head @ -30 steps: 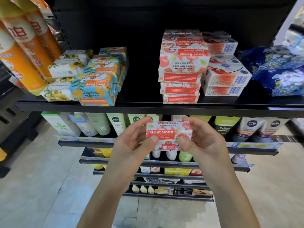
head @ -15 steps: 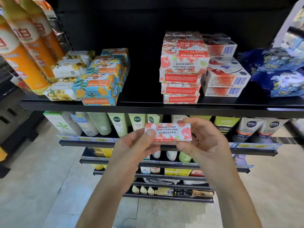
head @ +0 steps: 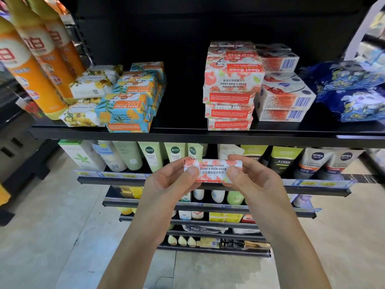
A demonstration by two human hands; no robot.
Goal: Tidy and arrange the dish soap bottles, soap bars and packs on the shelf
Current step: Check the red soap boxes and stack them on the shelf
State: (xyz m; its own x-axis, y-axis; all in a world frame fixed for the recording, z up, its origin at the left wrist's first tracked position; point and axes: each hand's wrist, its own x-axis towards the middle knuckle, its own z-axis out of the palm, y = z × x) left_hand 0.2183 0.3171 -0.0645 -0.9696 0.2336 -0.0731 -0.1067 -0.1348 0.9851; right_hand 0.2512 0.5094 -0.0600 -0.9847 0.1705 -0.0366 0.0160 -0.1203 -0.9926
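The pomegranate goat's milk soap box (head: 213,170) is up in the air, just under the black shelf (head: 187,135). The left hand (head: 168,182) pinches its left end and the right hand (head: 252,180) pinches its right end, thumbs on the front. On the shelf above sits a pile of the same pink soap boxes (head: 231,86). Blue goat soap boxes (head: 133,105) sit to the left, by the orange dish soap bottles (head: 35,80).
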